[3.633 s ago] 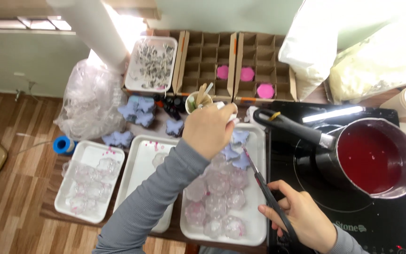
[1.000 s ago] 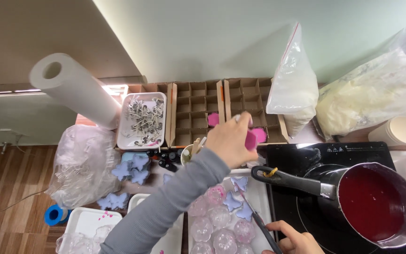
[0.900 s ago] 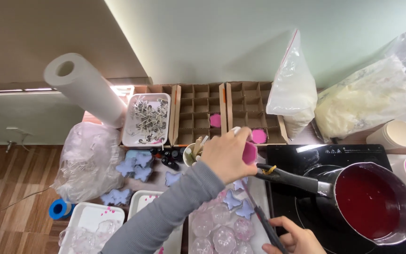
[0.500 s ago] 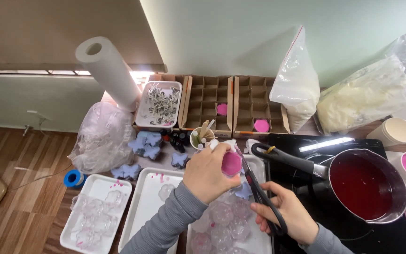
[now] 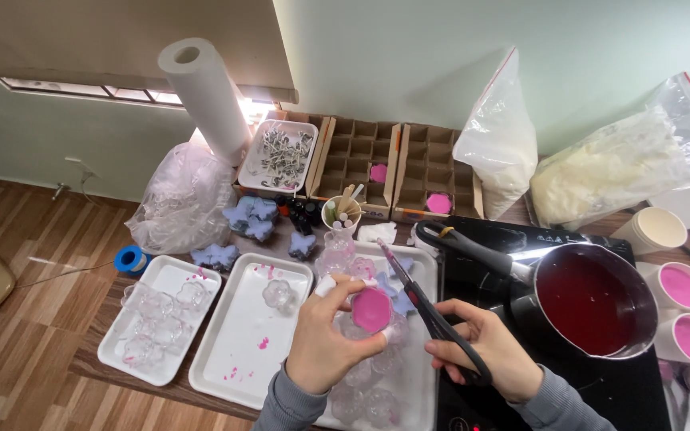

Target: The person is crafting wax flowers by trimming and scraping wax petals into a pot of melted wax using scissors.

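My left hand (image 5: 331, 339) is clenched around a small clear cup (image 5: 373, 311) filled with set pink wax, thumb under it and fingers over the rim, holding it above the white tray (image 5: 425, 375) at about six o'clock from the brown boxes (image 5: 393, 164). My right hand (image 5: 493, 347) grips the black scissors (image 5: 433, 315) through the loops, blades pointing to eleven o'clock and crossing just beside the cup's top. The cup looks light and thin-walled, likely stiff but easy to crack or squeeze out of shape, and the wax surface could mark under a fingertip, so I judge the sides near the base the safest place to hold. More clear moulds (image 5: 361, 399) lie on the tray beneath. At three o'clock a pot (image 5: 592, 299) of dark red liquid sits on the cooktop (image 5: 640, 391); spilled pink spots dot the middle tray (image 5: 241, 343) at nine o'clock.
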